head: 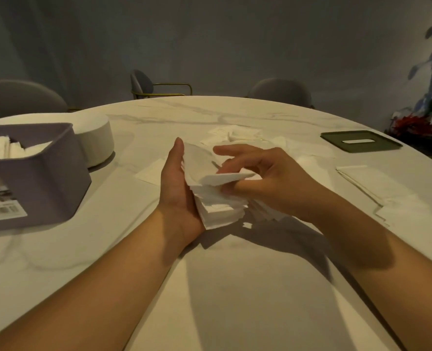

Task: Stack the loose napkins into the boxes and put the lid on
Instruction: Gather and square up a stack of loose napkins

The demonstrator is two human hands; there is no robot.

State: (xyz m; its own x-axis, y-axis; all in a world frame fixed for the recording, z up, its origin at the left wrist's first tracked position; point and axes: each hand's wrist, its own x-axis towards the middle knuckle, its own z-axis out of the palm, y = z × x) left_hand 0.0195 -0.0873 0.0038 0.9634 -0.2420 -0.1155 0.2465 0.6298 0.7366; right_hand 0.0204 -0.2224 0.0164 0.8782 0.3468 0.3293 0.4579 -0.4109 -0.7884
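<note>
A stack of white napkins (pixel 217 206) stands on the white marble table (pixel 209 287) between my hands. My left hand (pixel 176 188) lies flat against the stack's left side, fingers straight. My right hand (pixel 268 178) pinches the top napkin (pixel 228 179) at its right edge, lifted a little off the stack. A purple box (pixel 47 178) at the left holds several white napkins. A dark green lid (pixel 360 144) with a slot lies flat at the far right. More loose napkins (pixel 232 135) lie behind my hands, and others (pixel 369 183) lie to the right.
A round white container (pixel 95 140) sits behind the purple box. Grey chairs (pixel 144 84) stand beyond the table's far edge. A plant with red flowers (pixel 412 125) is at the right wall.
</note>
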